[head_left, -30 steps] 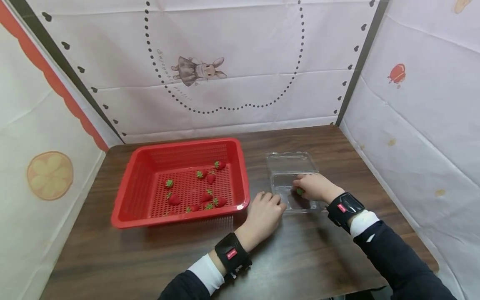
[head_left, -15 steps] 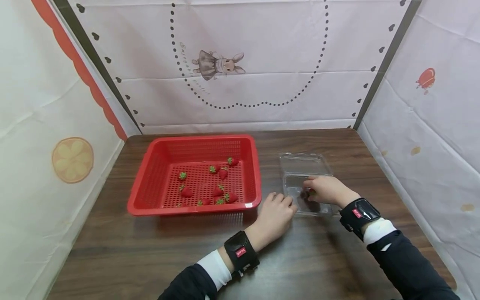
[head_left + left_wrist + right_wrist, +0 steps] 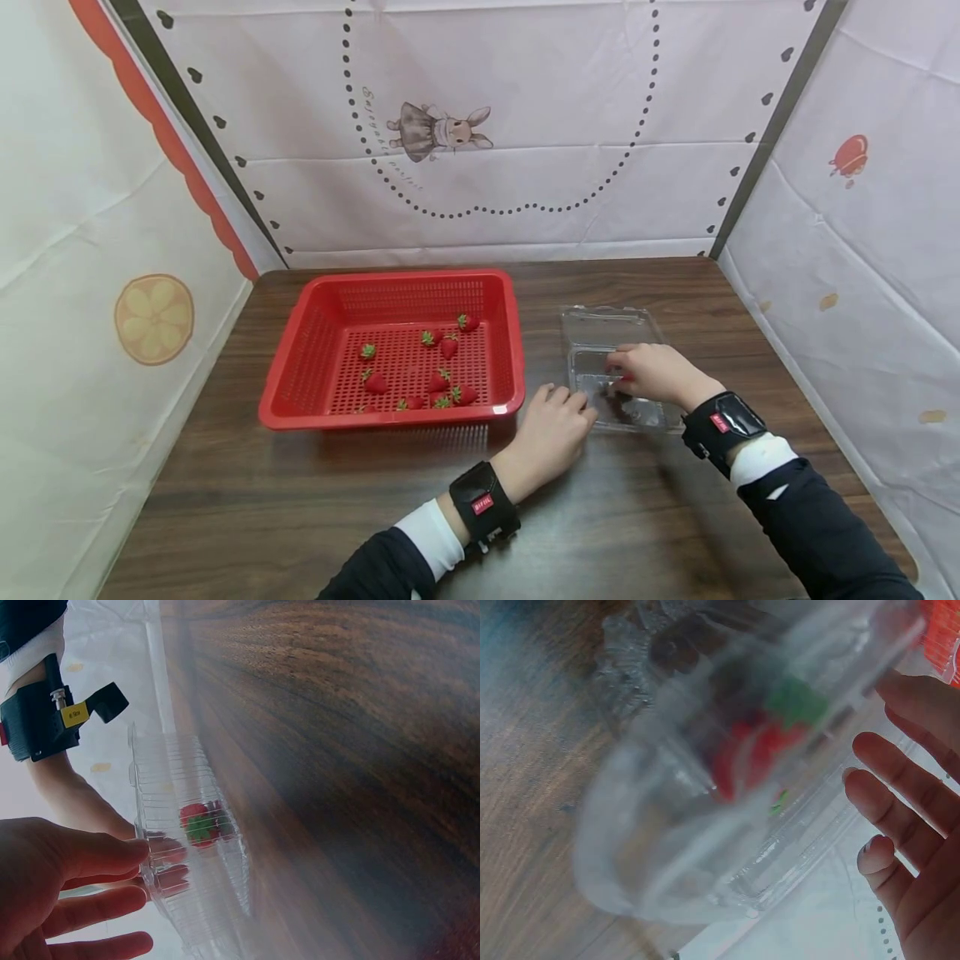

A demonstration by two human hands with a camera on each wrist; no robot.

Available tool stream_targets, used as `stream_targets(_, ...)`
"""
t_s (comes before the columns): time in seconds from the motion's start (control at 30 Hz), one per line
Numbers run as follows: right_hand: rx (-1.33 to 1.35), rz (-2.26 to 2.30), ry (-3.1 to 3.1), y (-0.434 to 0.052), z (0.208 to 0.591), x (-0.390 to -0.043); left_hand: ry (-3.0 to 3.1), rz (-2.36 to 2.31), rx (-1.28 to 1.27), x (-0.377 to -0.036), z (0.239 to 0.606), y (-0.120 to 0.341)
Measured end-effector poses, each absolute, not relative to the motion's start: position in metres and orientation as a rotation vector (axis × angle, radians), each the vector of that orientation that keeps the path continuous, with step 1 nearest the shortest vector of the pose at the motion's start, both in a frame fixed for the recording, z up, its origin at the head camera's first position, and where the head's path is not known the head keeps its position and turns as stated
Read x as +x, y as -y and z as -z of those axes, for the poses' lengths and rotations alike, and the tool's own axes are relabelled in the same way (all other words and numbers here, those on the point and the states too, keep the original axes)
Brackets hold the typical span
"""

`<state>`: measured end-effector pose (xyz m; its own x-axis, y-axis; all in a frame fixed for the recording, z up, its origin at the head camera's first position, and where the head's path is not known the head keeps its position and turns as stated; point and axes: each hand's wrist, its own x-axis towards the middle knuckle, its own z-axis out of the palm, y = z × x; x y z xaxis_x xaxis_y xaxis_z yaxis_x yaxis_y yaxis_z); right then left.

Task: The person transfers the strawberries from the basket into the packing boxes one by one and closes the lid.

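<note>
A clear plastic clamshell box [image 3: 602, 326] lies open on the brown table [image 3: 300, 500], right of a red basket [image 3: 390, 278]. My right hand [image 3: 651, 372] reaches down into the box's near half, its fingertips pinching a red strawberry [image 3: 196, 825] with a green cap, blurred in the right wrist view [image 3: 756, 747]. My left hand [image 3: 552, 423] rests on the table at the box's left edge. Its fingers [image 3: 90, 859] are nearly straight and touch the rim. Several strawberries [image 3: 448, 346] lie loose in the basket.
Printed fabric walls close in the table at the back and on both sides. The basket stands left of centre, near the back. Bare wood runs along the table's front edge and to the right of the box.
My right hand has stayed in the box and shifted slightly; the strawberry's red now shows under its fingers. My left hand kept its place. The head view swung a little to the left.
</note>
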<state>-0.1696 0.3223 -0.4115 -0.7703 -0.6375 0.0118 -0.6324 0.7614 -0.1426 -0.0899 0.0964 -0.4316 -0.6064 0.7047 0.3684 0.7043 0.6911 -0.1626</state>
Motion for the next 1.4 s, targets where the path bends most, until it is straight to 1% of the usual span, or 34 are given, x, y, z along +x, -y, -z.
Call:
stream_targets(0.4, -1.043, 0.272, -2.934, -0.320, 0.400, -0.175, 2.520, 0.020, -1.085, -0.087, 0.421, -0.094)
stream_targets(0.63, -1.072, 0.269, -2.967, -0.310, 0.392, -0.181, 2.528, 0.067, -1.029, -0.086, 0.408, -0.080)
stream_targets(0.83, -1.087, 0.319, -2.985, -0.293, 0.380, -0.186, 2.493, 0.126, -0.919, -0.089, 0.396, -0.060)
stream_targets(1.07, -1.189, 0.378, -3.003, -0.267, 0.364, -0.194, 2.503, 0.282, -0.694, -0.099, 0.380, -0.013)
stream_targets(1.23, -1.272, 0.398, -3.016, -0.243, 0.354, -0.202, 2.507, 0.355, -0.458, -0.106, 0.366, 0.036)
stream_targets(1.4, -1.384, 0.373, -2.997, -0.212, 0.342, -0.210, 2.535, 0.373, -0.206, -0.103, 0.359, 0.091)
